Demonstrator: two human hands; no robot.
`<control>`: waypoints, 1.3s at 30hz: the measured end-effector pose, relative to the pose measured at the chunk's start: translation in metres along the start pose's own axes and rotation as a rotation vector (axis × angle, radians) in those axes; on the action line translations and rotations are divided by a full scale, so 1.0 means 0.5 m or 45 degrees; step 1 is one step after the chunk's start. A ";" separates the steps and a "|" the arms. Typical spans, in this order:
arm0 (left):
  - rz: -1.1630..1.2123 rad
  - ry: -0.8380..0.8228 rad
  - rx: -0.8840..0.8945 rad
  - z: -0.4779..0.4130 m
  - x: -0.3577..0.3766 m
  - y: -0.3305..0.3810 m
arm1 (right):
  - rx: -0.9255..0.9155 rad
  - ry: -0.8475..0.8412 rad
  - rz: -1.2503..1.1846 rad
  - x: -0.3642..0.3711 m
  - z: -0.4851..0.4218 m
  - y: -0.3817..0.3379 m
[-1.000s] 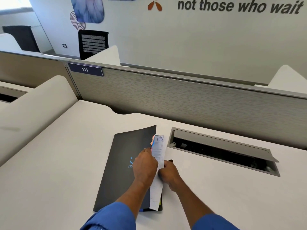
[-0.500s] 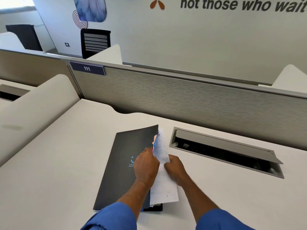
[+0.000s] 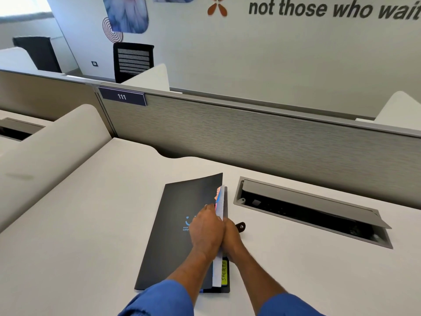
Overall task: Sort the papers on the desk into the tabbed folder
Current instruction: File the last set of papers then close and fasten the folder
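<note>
A black tabbed folder (image 3: 175, 224) lies on the white desk (image 3: 79, 224), its front cover slightly raised along the right edge. A white paper (image 3: 217, 272) stands on edge between the covers, almost fully inside. Orange, pink and blue tabs (image 3: 218, 193) poke out near the top, and a yellow tab marked SPORTS (image 3: 224, 272) shows near the bottom. My left hand (image 3: 206, 231) rests on the front cover with its fingers curled over the right edge. My right hand (image 3: 232, 238) presses against the paper from the right, thumb sticking out; its fingers are hidden.
An open grey cable hatch (image 3: 307, 208) is sunk into the desk just right of the folder. A grey partition (image 3: 250, 137) with a "111" plate closes the far side. A curved divider (image 3: 45, 151) bounds the left.
The white paper, spread out to the right of the folder half a second ago, has swung up and into the folder. My right hand has moved left against my left hand.
</note>
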State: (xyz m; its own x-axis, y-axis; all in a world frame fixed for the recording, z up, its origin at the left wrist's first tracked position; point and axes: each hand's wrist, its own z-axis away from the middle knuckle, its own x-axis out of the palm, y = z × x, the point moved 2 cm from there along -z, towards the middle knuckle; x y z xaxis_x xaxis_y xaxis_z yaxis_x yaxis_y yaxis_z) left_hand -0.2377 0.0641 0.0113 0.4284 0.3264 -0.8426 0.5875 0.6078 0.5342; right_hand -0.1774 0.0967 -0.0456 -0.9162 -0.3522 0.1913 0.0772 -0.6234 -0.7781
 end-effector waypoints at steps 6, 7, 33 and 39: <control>0.010 -0.008 0.017 -0.001 0.009 -0.004 | -0.197 0.318 0.422 -0.033 -0.015 0.022; 0.010 -0.011 0.016 0.000 0.010 -0.003 | -0.183 0.320 0.375 -0.032 -0.014 0.024; -0.120 -0.087 0.179 0.003 0.090 -0.026 | -0.437 0.840 0.712 -0.101 -0.025 -0.004; -0.234 -0.126 0.235 0.005 0.117 -0.034 | -0.337 0.780 0.811 -0.123 -0.035 -0.003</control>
State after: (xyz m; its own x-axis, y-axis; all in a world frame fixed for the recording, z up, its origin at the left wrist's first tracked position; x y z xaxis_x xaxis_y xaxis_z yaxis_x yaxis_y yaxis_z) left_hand -0.2209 0.0709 -0.0469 0.3629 0.1448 -0.9205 0.7729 0.5050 0.3841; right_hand -0.1278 0.1314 -0.0666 -0.7853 -0.0959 -0.6116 0.6152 -0.2321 -0.7535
